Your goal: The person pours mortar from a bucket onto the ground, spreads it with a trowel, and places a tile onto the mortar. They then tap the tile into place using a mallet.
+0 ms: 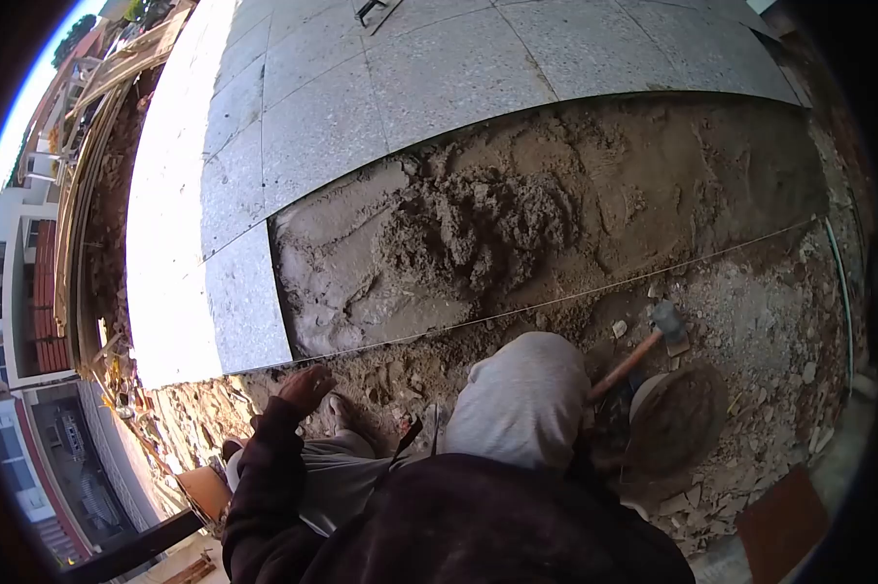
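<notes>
My left hand (305, 387) is low over the rubble by the near corner of the laid floor tiles (249, 310), close to a taut string (517, 313). Its fingers look loosely stretched, and I see nothing in them. My right hand does not show; my knee and dark sleeve block that side. Past my knee, a mallet (626, 364) with a wooden handle leans with its head on the ground. Beyond the string lies a bed of wet mortar (361, 282), with a rough dark heap of mortar (478, 229) on it.
A round, mortar-crusted container (680, 419) stands right of my knee. Broken rubble (760, 331) covers the ground there, near a reddish-brown slab (784, 526). A green hose-like strip (838, 282) runs along the right. Stacked planks (93, 185) lie at the far left.
</notes>
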A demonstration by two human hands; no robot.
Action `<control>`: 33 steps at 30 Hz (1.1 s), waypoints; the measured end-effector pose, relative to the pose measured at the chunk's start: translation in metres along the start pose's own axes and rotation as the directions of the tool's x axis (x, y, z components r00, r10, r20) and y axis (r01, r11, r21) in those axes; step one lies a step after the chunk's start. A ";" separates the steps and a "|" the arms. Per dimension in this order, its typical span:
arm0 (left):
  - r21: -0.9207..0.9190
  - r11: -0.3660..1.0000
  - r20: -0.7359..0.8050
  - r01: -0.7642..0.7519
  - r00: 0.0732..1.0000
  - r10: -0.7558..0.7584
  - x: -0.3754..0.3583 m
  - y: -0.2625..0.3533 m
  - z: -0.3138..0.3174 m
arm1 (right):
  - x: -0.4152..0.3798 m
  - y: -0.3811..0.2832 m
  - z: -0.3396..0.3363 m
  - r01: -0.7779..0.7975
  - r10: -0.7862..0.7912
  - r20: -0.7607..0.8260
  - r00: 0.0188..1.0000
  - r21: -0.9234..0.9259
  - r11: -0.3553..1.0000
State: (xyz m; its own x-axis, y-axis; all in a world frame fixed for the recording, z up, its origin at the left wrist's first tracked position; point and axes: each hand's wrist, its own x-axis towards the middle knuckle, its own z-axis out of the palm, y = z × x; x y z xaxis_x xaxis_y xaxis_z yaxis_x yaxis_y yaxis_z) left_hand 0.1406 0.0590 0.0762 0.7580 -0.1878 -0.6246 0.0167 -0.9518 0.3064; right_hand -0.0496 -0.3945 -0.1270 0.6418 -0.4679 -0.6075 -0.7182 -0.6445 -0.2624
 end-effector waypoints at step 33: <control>-0.205 0.923 -0.527 -0.327 0.831 0.177 0.063 -0.287 -0.065 | -0.090 -0.560 0.221 0.179 -0.267 0.290 0.919 0.298 0.938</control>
State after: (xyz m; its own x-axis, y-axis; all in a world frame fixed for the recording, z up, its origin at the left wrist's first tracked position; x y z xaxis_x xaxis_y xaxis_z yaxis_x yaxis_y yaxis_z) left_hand 0.2263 0.3366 -0.0044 0.9766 -0.1968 -0.0864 -0.0985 -0.7670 0.6340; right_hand 0.2357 0.1424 -0.0912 0.7037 -0.0825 -0.7057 -0.6389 -0.5080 -0.5777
